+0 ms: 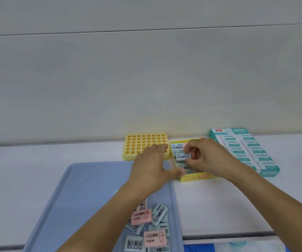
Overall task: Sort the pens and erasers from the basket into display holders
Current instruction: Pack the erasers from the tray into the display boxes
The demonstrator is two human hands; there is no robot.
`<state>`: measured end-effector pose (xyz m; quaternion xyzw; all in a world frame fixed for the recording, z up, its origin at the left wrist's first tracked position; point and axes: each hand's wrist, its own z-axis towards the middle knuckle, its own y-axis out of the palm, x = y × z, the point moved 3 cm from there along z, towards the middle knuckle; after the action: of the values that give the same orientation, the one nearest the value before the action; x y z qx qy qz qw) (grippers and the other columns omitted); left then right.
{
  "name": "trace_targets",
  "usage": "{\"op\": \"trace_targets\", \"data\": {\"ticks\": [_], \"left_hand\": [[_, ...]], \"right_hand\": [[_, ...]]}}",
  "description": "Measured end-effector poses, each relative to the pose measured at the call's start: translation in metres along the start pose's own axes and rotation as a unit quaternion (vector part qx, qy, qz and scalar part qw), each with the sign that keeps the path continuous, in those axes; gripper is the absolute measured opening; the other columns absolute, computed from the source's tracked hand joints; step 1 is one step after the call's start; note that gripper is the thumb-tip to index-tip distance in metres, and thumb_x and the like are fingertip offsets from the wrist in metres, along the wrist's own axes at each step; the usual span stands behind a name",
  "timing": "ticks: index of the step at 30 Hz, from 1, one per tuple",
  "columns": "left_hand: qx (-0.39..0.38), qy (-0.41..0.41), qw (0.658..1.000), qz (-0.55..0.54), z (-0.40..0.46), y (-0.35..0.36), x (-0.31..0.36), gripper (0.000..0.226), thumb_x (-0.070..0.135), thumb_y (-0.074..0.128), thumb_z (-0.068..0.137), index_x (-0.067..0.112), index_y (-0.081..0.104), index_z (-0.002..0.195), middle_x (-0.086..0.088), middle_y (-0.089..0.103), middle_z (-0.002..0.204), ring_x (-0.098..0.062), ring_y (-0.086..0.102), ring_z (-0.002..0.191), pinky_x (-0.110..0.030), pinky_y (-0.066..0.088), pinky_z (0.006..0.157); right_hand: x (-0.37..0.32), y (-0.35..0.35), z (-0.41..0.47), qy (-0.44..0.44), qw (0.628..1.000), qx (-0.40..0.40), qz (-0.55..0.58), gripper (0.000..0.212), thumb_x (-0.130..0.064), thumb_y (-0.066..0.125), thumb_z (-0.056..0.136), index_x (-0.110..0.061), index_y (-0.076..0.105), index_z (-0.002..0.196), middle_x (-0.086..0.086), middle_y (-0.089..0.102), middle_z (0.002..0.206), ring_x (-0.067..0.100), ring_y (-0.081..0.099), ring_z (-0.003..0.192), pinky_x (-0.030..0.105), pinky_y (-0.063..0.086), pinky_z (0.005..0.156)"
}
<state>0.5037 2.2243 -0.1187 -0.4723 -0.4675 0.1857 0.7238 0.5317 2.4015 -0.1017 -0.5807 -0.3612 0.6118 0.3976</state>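
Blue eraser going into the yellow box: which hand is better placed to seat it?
The right hand. It already pinches the blue eraser directly over the yellow box. The left hand lies open at the box's left wall, holding nothing, placed to steady the box.
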Motion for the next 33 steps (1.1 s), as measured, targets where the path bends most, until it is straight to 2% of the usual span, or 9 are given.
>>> {"op": "trace_targets", "data": {"ticks": [4, 8, 15, 19, 22, 24, 26, 30, 33], "left_hand": [[-0.018, 0.016, 0.997, 0.077, 0.001, 0.009, 0.007, 0.079, 0.07, 0.062, 0.075, 0.025, 0.045, 0.139, 0.005, 0.05, 0.128, -0.016, 0.042, 0.123, -0.036, 0.035, 0.099], [-0.019, 0.023, 0.995, 0.092, 0.004, 0.01, 0.006, 0.071, 0.067, 0.063, 0.077, 0.023, 0.054, 0.132, 0.006, 0.05, 0.128, -0.015, 0.042, 0.12, -0.034, 0.035, 0.098], [-0.028, 0.027, 0.995, 0.096, 0.006, 0.011, 0.005, 0.076, 0.066, 0.064, 0.077, 0.022, 0.051, 0.137, 0.004, 0.049, 0.127, -0.017, 0.041, 0.12, -0.036, 0.037, 0.101], [-0.033, 0.028, 0.999, 0.005, 0.005, -0.009, 0.0, 0.062, 0.055, 0.066, 0.083, 0.023, 0.054, 0.135, 0.003, 0.049, 0.128, -0.016, 0.043, 0.121, -0.035, 0.038, 0.102], [-0.008, 0.026, 0.996, -0.082, -0.01, -0.038, -0.018, 0.045, 0.041, 0.066, 0.088, 0.026, 0.059, 0.13, 0.007, 0.054, 0.123, -0.009, 0.051, 0.113, -0.026, 0.041, 0.094], [-0.025, 0.022, 0.994, -0.1, -0.028, -0.051, -0.031, 0.041, 0.044, 0.065, 0.087, 0.031, 0.062, 0.126, 0.016, 0.057, 0.12, 0.002, 0.052, 0.109, -0.019, 0.039, 0.089], [-0.043, 0.02, 0.993, -0.108, -0.052, -0.058, -0.042, 0.046, 0.056, 0.06, 0.084, 0.037, 0.061, 0.125, 0.023, 0.056, 0.123, 0.01, 0.049, 0.111, -0.016, 0.039, 0.091], [-0.072, 0.039, 0.99, -0.118, -0.101, -0.06, -0.064, 0.066, 0.081, 0.053, 0.072, 0.056, 0.044, 0.132, 0.037, 0.04, 0.136, 0.014, 0.034, 0.129, -0.012, 0.03, 0.105], [-0.133, 0.044, 0.987, -0.083, -0.127, -0.046, -0.077, 0.09, 0.089, 0.061, 0.055, 0.067, 0.024, 0.135, 0.045, 0.012, 0.142, 0.018, 0.01, 0.137, -0.012, 0.017, 0.111]], "right_hand": [[-0.005, 0.006, 0.006, -0.005, 1.0, -0.021, -0.02, 0.016, -0.025, 0.067, 0.076, -0.031, 0.061, 0.09, -0.012, 0.058, 0.069, 0.002, 0.052, 0.064, 0.025, 0.041, 0.058], [-0.002, 0.009, 0.01, 0.007, 0.997, -0.039, -0.061, 0.013, -0.03, 0.067, 0.078, -0.034, 0.06, 0.089, -0.015, 0.054, 0.072, 0.0, 0.048, 0.064, 0.023, 0.033, 0.054], [-0.005, 0.011, 0.012, 0.027, 0.998, -0.02, -0.05, 0.013, -0.028, 0.072, 0.079, -0.034, 0.063, 0.085, -0.012, 0.058, 0.072, 0.003, 0.052, 0.066, 0.027, 0.044, 0.061], [-0.006, 0.01, 0.007, 0.021, 0.999, -0.005, -0.046, 0.018, -0.029, 0.069, 0.083, -0.034, 0.067, 0.1, -0.011, 0.056, 0.084, 0.012, 0.056, 0.082, 0.032, 0.048, 0.073], [-0.017, 0.005, -0.004, -0.031, 0.998, 0.057, 0.012, 0.023, -0.024, 0.067, 0.086, -0.028, 0.068, 0.109, -0.009, 0.055, 0.085, 0.01, 0.054, 0.077, 0.036, 0.049, 0.075], [-0.033, 0.003, -0.015, -0.086, 0.992, 0.058, 0.066, 0.019, -0.024, 0.07, 0.086, -0.027, 0.07, 0.105, -0.01, 0.057, 0.083, 0.007, 0.055, 0.076, 0.034, 0.048, 0.074], [-0.051, 0.005, -0.028, -0.133, 0.986, 0.012, 0.098, 0.019, -0.037, 0.069, 0.085, -0.031, 0.07, 0.103, -0.015, 0.058, 0.087, 0.004, 0.056, 0.083, 0.028, 0.047, 0.076], [-0.074, 0.022, -0.064, -0.209, 0.969, -0.075, 0.112, 0.05, -0.069, 0.058, 0.079, -0.041, 0.06, 0.12, -0.024, 0.053, 0.113, -0.002, 0.048, 0.112, 0.02, 0.041, 0.093], [-0.075, 0.047, -0.085, -0.23, 0.959, -0.154, 0.066, 0.084, -0.084, 0.057, 0.067, -0.048, 0.035, 0.14, -0.031, 0.027, 0.139, -0.011, 0.021, 0.133, 0.007, 0.022, 0.104]]}}
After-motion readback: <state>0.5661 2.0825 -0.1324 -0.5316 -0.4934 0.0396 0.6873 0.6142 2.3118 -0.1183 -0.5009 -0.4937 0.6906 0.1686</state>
